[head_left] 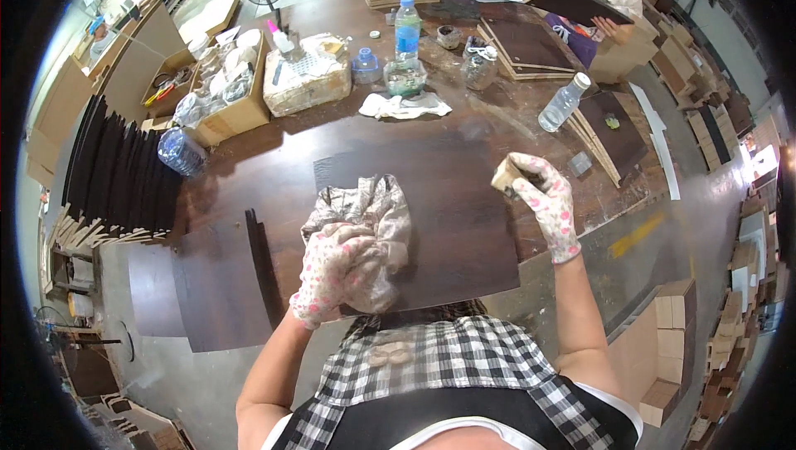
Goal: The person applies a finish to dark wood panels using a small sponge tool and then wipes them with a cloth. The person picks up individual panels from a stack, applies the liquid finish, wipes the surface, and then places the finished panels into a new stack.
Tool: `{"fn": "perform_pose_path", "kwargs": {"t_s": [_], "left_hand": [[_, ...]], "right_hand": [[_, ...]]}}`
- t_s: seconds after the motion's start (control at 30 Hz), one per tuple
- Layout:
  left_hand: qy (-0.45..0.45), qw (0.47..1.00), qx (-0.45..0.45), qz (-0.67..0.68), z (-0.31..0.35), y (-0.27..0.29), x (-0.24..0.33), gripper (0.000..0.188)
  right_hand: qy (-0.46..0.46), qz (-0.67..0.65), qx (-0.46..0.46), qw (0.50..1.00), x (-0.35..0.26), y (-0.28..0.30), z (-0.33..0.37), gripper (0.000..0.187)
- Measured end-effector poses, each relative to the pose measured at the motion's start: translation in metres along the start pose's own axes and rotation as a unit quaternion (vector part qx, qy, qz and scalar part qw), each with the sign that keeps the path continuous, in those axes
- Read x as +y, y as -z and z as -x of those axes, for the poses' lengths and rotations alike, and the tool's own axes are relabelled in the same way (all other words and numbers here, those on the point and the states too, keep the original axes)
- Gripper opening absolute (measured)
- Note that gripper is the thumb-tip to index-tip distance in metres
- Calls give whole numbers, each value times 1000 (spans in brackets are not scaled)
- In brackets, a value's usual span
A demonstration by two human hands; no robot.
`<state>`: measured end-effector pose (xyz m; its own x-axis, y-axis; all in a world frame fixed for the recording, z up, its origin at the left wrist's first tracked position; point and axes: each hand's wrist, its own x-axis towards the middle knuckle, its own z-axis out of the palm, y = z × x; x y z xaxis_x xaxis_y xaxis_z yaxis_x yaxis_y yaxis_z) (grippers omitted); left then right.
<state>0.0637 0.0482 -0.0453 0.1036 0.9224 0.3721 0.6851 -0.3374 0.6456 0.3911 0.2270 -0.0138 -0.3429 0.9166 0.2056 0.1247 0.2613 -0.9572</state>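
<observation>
Left hand [332, 272] pressed flat on a crumpled rag [373, 226] atop the dark wood panel [448, 218] on the surface [580, 193], steadying it; right hand [543, 197] closed around a small wooden block [504, 175], lifted clear at the panel's right edge.

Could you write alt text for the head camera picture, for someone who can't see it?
A person's left hand in a flowered glove presses a crumpled patterned rag on a dark wood-grain board, while the gloved right hand holds a small pale block. Clear plastic bottles stand on the cluttered brown worktable.
</observation>
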Motion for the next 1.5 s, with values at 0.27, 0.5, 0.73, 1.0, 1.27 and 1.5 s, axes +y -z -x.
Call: {"fn": "perform_pose_path", "kwargs": {"t_s": [0.27,0.5,0.73,1.0,1.27,1.5], "left_hand": [[-20,996,-85,-1,27,-14,20,38],[-48,996,-51,61,28,-21,10,43],[-8,997,-71,41,25,-21,13,39],[11,999,-28,42,0,-4,18,31],[-24,990,31,-136,-60,-17,-41,27],[-59,986,75,-139,-70,-28,-34,25]], "right_hand": [[56,245,-79,965,6,-89,-83,35],[138,208,-247,936,5,-201,-118,36],[198,183,-311,911,19,-174,-135,35],[64,290,-148,943,26,6,-139,30],[46,293,-117,948,59,30,-130,34],[39,204,-53,977,68,10,-105,35]]}}
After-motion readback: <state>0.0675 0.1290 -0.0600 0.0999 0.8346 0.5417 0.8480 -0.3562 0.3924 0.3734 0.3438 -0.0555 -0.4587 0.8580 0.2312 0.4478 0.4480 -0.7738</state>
